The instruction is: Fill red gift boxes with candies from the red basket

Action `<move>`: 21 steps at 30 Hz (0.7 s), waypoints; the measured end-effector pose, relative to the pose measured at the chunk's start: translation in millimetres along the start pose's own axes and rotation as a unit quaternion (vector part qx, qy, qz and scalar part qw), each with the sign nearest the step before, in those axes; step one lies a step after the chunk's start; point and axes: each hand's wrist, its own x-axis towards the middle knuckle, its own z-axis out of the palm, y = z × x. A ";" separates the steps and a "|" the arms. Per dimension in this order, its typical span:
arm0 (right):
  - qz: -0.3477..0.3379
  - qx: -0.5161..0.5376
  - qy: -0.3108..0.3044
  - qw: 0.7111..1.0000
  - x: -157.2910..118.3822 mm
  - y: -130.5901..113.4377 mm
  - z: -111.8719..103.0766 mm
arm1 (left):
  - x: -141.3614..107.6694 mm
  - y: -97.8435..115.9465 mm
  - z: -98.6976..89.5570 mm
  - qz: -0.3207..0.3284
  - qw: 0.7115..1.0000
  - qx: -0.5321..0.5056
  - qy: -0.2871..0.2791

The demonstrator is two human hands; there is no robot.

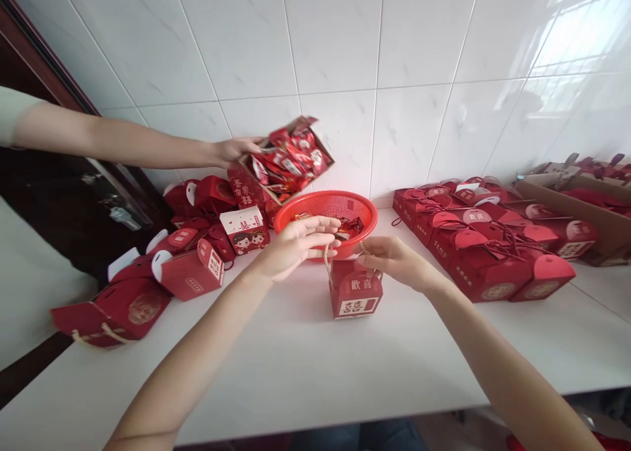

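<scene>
A small red gift box (pixel 355 296) with a cream rope handle stands upright on the white table, its printed face toward me. My left hand (pixel 298 246) is open at the box's upper left, fingers stretched out over the handle's left side; whether they touch the rope is unclear. At the upper right, the fingers of my right hand (pixel 394 260) are closed on the box near the rope end. Just behind stands a red plastic basket (pixel 371 219) holding wrapped sweets (pixel 351 227). Another person's hand (pixel 239 150) tilts an open carton of red-wrapped sweets (pixel 290 158) over the basket's left side.
Several red gift boxes (pixel 192 270) crowd the left side. A tight block of tied red boxes (pixel 486 260) fills the right, beside a brown cardboard carton (pixel 608 231). White wall tiles (pixel 340 43) rise behind the table (pixel 305 379); its front edge is near me.
</scene>
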 end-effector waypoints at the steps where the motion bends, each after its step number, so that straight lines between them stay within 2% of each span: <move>1: -0.002 -0.004 0.007 1.000 -0.7 -2.4 -1.9 | -0.8 4.7 0.6 0.012 0.999 -0.041 -0.006; 5: 0.004 0.007 0.033 0.999 -1.5 -13.5 -6.1 | -1.8 11.4 14.3 0.027 0.995 -0.090 -0.037; 8: -0.004 0.000 0.049 0.999 -0.4 -20.8 -3.7 | 0.8 11.1 33.0 0.004 0.997 -0.063 -0.050; 12: -0.015 -0.086 0.095 0.992 0.1 -23.7 1.6 | 5.6 13.6 54.2 0.003 0.998 -0.010 -0.060; 17: 0.004 -0.102 0.158 0.982 -2.1 -18.7 1.0 | 10.9 8.6 61.3 0.070 0.989 0.113 -0.071; 21: -0.011 -0.063 0.195 0.979 -3.1 -14.5 -2.3 | 13.2 -15.9 58.8 0.143 0.950 0.279 0.002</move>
